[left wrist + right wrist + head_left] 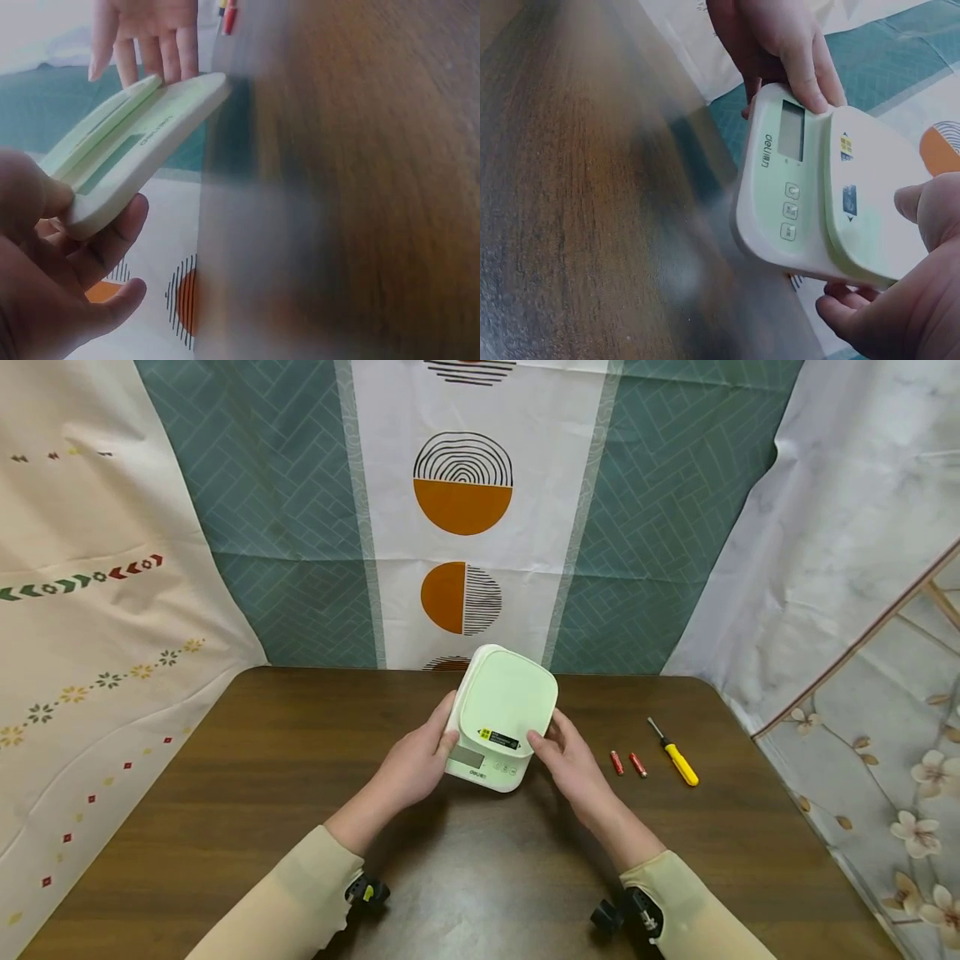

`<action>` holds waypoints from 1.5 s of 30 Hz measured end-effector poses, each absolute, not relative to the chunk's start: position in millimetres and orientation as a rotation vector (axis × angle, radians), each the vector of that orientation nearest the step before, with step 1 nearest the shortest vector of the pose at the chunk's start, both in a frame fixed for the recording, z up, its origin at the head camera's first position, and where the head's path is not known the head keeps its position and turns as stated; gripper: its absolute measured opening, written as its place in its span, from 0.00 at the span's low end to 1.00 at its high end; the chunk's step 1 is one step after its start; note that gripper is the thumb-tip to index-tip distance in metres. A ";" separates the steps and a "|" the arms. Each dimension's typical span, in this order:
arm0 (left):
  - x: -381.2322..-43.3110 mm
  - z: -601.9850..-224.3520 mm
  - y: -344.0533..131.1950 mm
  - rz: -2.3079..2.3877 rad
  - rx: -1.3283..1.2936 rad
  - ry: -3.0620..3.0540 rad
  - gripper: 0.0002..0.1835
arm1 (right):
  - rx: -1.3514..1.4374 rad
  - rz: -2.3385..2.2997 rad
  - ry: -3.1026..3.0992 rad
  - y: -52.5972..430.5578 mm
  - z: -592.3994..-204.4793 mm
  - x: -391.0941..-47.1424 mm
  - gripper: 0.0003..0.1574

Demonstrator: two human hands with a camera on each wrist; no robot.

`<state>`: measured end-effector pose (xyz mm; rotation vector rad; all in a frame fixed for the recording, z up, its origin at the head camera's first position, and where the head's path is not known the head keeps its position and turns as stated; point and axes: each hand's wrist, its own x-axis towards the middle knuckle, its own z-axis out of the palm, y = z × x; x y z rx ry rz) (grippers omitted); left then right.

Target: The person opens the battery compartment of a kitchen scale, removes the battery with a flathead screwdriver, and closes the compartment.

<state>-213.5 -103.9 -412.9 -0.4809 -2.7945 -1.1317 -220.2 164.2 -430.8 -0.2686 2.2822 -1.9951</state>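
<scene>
A pale green kitchen scale is held tilted above the table, its display and buttons on the near side. My left hand grips its left edge, with the thumb on top near the display and fingers underneath, as the left wrist view shows. At the scale's right edge, my right hand has its thumb over the top and its fingers behind and below. A black and yellow label is stuck on the weighing plate. The underside of the scale is hidden.
Two small red batteries, one battery left of the other battery, lie on the brown wooden table to the right. Beside them is a screwdriver with a yellow handle. Patterned curtains hang behind the table.
</scene>
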 end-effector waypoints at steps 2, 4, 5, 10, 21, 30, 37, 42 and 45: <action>-213.6 -414.3 -103.6 -1.143 -0.503 -2.802 0.37 | -0.248 -1.959 2.324 164.1 -429.9 -219.3 0.49; -213.8 -415.9 -103.5 -1.148 -0.525 -2.799 0.37 | -0.231 -1.916 2.362 164.1 -428.8 -218.1 0.50; -214.3 -417.1 -103.4 -1.146 -0.538 -2.791 0.37 | -0.232 -1.898 2.373 164.1 -428.4 -217.7 0.51; -214.4 -422.4 -103.2 -1.140 -0.559 -2.793 0.36 | -0.211 -1.824 2.419 163.5 -428.9 -217.7 0.53; -215.4 -430.5 -103.6 -1.117 -0.491 -2.885 0.28 | -0.216 -1.709 2.485 161.3 -431.4 -221.7 0.52; -221.1 -438.3 -105.0 -1.028 -0.447 -2.949 0.24 | -0.238 -1.597 2.530 159.6 -434.1 -223.7 0.50; -222.3 -438.6 -106.3 -1.005 -0.441 -2.992 0.25 | -0.213 -1.529 2.567 157.9 -435.7 -227.4 0.47; -223.3 -437.3 -108.2 -0.992 -0.449 -3.051 0.25 | -0.223 -1.479 2.586 157.0 -437.8 -229.4 0.46; -236.8 -456.3 -114.3 -0.962 -0.488 -3.060 0.26 | -0.227 -1.447 2.600 156.4 -437.9 -229.8 0.46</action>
